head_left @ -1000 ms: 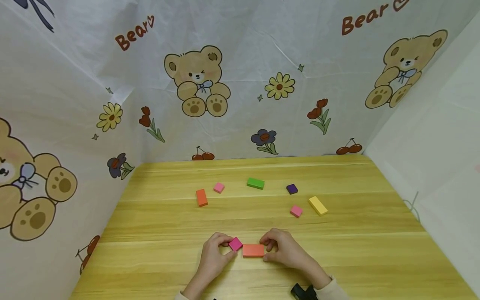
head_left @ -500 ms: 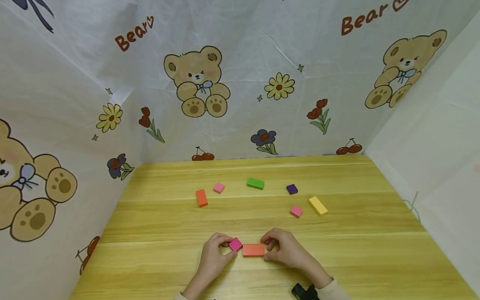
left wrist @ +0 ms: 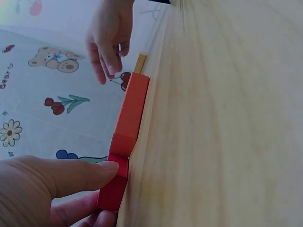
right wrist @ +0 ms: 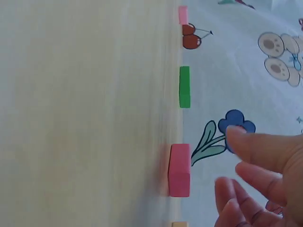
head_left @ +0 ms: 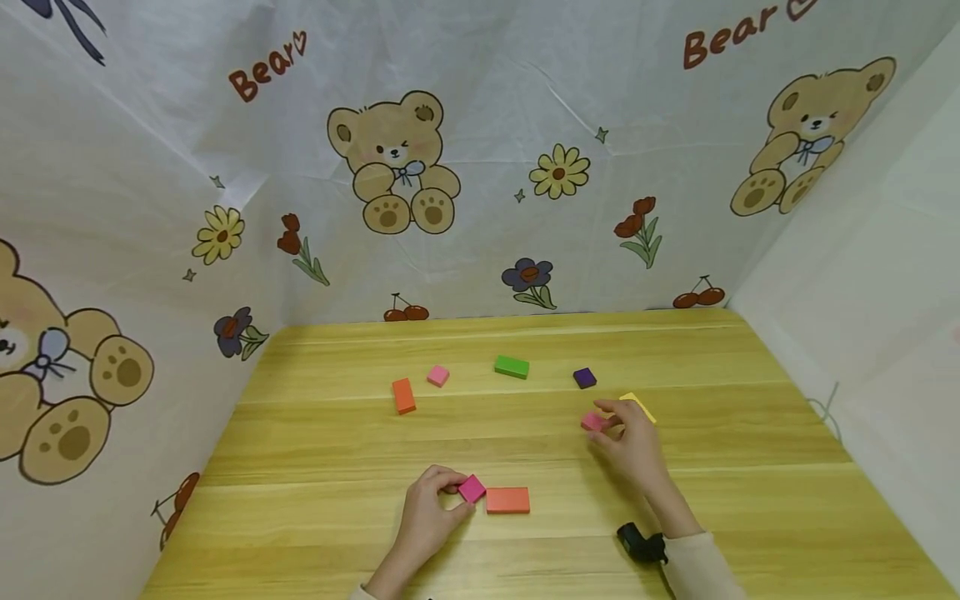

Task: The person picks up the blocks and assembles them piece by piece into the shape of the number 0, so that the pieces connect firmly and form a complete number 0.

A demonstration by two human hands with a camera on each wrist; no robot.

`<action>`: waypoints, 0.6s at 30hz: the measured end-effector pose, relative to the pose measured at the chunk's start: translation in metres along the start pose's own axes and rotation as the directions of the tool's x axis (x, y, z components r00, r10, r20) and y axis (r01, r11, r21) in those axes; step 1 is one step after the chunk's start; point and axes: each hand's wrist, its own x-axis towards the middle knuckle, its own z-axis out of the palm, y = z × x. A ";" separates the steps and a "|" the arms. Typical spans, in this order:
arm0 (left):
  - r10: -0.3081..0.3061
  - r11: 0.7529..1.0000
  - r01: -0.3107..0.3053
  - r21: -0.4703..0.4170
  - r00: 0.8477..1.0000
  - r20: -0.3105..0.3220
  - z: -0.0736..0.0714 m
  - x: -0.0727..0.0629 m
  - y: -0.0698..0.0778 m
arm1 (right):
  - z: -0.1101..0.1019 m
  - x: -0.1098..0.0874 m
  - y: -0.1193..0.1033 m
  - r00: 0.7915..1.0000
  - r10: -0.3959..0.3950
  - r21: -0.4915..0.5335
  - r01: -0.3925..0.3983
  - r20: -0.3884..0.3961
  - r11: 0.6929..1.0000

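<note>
My left hand (head_left: pixel 429 517) pinches a small magenta block (head_left: pixel 472 489) between thumb and fingers on the table. A corner of that block meets the left end of an orange-red rectangular block (head_left: pixel 507 501), which lies free; the left wrist view shows both, the magenta one (left wrist: pixel 113 189) under my thumb. Farther right, my right hand (head_left: pixel 632 442) hovers by a pink block (head_left: pixel 592 422), thumb and fingers apart. In the right wrist view a gap shows between the right hand (right wrist: pixel 260 175) and the pink block (right wrist: pixel 180 171). That hand partly hides a yellow block (head_left: pixel 638 407).
An orange block (head_left: pixel 403 397), another pink block (head_left: pixel 438 376), a green block (head_left: pixel 512 367) and a dark purple block (head_left: pixel 584 378) lie across the back of the wooden table (head_left: pixel 337 467). A black device (head_left: pixel 642 545) sits by the right wrist. Bear-printed cloth (head_left: pixel 480 208) hangs behind.
My right hand has left the orange-red block's right end and moved forward and right to the pink block. The left hand keeps its place on the magenta block.
</note>
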 end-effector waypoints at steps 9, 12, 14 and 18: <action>0.001 1.000 -0.001 -0.017 1.000 0.006 0.000 -0.001 -0.002 | -0.002 0.009 0.020 0.993 0.113 -0.036 -0.111 0.046 0.993; 0.003 1.000 -0.002 -0.015 1.000 0.006 0.001 -0.001 -0.002 | -0.001 0.009 0.023 0.986 0.145 -0.030 -0.143 0.078 0.989; 0.002 1.000 -0.002 -0.014 1.000 0.006 0.000 -0.001 -0.002 | 0.000 0.008 0.024 0.983 0.158 -0.025 -0.157 0.092 0.987; 0.000 1.000 0.000 -0.015 1.000 0.006 0.000 -0.001 -0.002 | 0.004 0.008 0.026 0.981 0.168 -0.008 -0.168 0.096 0.986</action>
